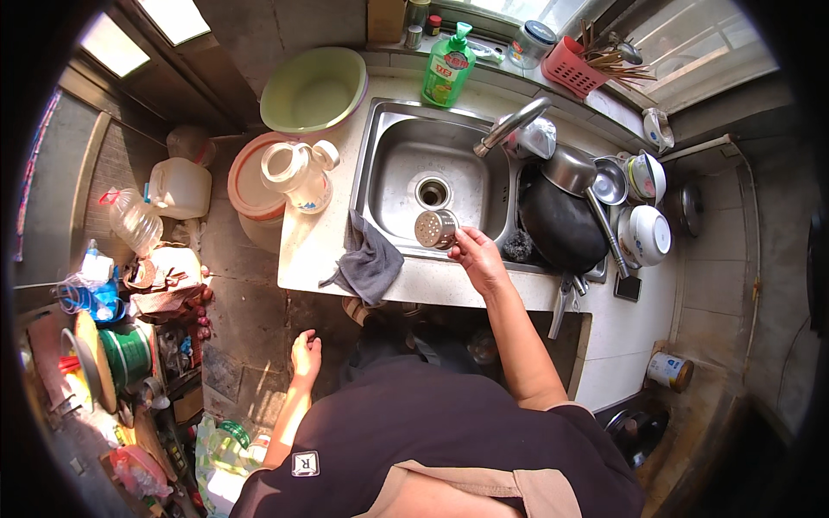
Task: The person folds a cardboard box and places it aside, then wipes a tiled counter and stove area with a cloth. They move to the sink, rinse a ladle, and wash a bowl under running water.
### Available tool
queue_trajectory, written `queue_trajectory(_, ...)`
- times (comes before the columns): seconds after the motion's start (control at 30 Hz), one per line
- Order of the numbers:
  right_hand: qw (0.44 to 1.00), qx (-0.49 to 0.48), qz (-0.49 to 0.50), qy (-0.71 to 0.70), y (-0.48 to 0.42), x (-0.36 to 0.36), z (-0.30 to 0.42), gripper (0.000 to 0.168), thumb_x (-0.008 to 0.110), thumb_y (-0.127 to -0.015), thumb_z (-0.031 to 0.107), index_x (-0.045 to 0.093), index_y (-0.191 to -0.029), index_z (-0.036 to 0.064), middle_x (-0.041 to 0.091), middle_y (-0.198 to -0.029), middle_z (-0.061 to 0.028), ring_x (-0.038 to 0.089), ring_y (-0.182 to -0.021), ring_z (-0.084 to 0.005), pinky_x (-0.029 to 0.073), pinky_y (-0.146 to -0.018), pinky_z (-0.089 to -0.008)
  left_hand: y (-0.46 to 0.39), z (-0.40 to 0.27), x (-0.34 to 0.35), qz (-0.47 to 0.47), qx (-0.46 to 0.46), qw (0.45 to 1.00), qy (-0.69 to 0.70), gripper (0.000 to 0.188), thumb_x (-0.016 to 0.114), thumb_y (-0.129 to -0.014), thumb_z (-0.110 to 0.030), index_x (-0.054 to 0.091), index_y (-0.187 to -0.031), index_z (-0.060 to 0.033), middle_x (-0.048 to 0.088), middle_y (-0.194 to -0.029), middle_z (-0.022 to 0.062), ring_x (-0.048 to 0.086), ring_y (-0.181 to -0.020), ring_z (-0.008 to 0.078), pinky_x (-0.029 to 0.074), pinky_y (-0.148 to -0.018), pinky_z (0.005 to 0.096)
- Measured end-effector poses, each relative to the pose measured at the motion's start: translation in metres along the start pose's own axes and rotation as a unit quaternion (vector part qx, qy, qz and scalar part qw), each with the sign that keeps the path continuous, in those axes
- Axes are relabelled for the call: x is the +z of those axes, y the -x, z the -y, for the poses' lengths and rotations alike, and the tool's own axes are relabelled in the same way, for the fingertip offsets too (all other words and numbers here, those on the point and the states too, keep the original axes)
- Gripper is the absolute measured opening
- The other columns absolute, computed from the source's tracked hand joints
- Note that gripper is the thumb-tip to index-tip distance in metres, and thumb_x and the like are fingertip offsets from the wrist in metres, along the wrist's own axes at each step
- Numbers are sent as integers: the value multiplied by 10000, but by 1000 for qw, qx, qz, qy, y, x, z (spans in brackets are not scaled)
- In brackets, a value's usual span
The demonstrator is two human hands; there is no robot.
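Between the thumb and fingers of my right hand point(479, 262) is a perforated metal strainer basket point(435, 228), held over the front rim of the stainless steel sink point(405, 152). Its holed end faces left. Below it in the picture, a grey cloth point(370, 259) hangs over the counter edge, to the left of the strainer. In the basin the round drain opening point(432, 192) is uncovered. My left hand point(306, 356) hangs low beside my body, away from the counter, its fingers loosely bent with nothing seen in them.
A curved faucet point(511, 126) reaches over the basin. Right of it stand a black wok point(562, 220), a steel saucepan point(568, 169) and stacked bowls point(647, 236). Leftward are a clear jar point(301, 178) and a green basin point(314, 90). A green soap bottle point(448, 71) stands behind the sink.
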State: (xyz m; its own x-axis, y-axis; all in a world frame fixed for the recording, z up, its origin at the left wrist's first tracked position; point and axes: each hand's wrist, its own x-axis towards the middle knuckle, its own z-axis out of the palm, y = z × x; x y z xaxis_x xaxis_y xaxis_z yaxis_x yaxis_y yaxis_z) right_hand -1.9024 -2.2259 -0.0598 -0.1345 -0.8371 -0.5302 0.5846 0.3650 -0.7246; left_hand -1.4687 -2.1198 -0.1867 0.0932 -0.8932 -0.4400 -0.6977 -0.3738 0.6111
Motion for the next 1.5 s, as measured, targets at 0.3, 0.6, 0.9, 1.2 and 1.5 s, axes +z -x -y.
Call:
queue_trajectory(0.3,904,-167,-59,389,-65,1,-41,130,608,-887,90,634,-987,12,631,-885,-60,592,-719,-145,482,-676,-277,-34,14,-16,-19,21,999,27,279,609,-877,-108,604,-1143,-22,643,-1075,156,645,-926,249,512,-832,352)
queue_trajectory(0.6,632,-301,114,705,-158,-21,-74,120,540,-824,62,637,-894,57,610,-998,-115,619,-884,-335,512,-772,-426,39,35,29,-73,-142,985,64,260,609,-876,-94,611,-1125,-17,638,-1048,138,635,-878,201,513,-814,323)
queue_trajectory(0.9,690,-159,192,680,-204,-65,-112,382,535,-754,-60,688,-1051,125,581,-1287,-76,585,-1106,-300,485,-925,-368,62,16,54,-58,-188,978,66,251,595,-877,-83,606,-1115,-2,634,-1055,141,643,-920,215,509,-847,321)
queue_trajectory(1.2,798,-42,1,602,-167,-53,-45,150,614,-871,169,709,-941,77,698,-814,-128,680,-783,-265,515,-715,-366,32,10,51,-73,-188,974,103,271,600,-884,-82,595,-1144,-4,631,-1086,141,639,-917,208,508,-857,319)
queue_trajectory(1.5,751,18,7,660,-173,-15,-29,181,646,-850,77,689,-1021,39,713,-881,-120,673,-742,-191,519,-710,-323,35,-23,24,-9,-346,936,64,290,512,-960,-264,644,-850,-30,666,-721,105,656,-710,222,494,-697,366)
